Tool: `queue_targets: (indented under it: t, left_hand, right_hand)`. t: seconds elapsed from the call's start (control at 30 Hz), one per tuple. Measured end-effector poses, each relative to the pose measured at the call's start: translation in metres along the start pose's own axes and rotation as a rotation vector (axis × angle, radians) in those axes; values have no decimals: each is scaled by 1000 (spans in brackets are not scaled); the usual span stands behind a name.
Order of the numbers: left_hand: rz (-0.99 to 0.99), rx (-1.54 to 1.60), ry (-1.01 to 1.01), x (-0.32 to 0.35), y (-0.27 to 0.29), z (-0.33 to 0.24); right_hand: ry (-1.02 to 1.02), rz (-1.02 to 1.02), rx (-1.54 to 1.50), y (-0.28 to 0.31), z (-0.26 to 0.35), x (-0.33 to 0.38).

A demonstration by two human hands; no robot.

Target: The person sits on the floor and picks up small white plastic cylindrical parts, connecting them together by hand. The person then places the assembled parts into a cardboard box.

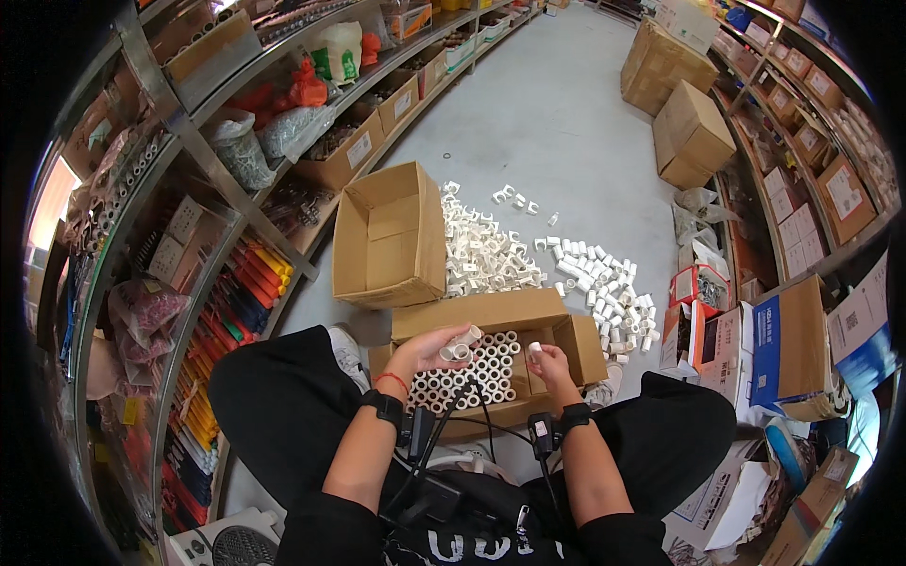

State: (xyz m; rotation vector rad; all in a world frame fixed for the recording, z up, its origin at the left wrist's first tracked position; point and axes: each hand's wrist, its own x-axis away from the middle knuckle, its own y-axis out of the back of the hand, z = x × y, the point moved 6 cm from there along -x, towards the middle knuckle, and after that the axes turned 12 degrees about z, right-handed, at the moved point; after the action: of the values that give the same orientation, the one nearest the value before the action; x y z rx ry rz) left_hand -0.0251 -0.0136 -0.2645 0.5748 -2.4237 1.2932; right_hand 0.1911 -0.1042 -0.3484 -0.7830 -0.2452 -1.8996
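Here, upright white fittings [491,370] pack the near box [514,306]. Above it, the left hand [427,351] curls loosely around a few more, while the right hand [551,363] pinches one, fingertips nearly together. Another open box [351,247] stands beside piled clips [483,247].

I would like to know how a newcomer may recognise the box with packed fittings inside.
On the grey floor, find the seated person's black-trousered legs. Between them sits an open cardboard box; unlike the bare-looking box just beyond it, it holds white fittings packed closely, round openings facing up.
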Motion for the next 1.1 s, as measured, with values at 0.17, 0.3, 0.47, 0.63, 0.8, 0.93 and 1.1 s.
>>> queue_targets:
  t: [0.17,0.3,0.47,0.63,0.8,0.93,1.1]
  left_hand:
    - [-10,23,34,-16,5,4]
    - [-70,62,54,-3,25,12]
    - [-118,59,51,-8,30,15]
    - [-132,12,111,-11,34,15]
    - [-170,17,127,-13,39,19]
    - [-163,-4,162,-17,27,12]
    - [-167,-7,159,-13,32,16]
  right_hand:
    - [63,-203,576,56,-45,-34]
    - [79,-228,812,17,-21,-11]
    - [125,-270,826,16,-22,-15]
    - [110,-225,876,9,-24,-21]
    - [63,-128,754,1,-29,-26]
    - [61,-79,563,18,-58,-48]
    - [111,-60,462,18,-79,-61]
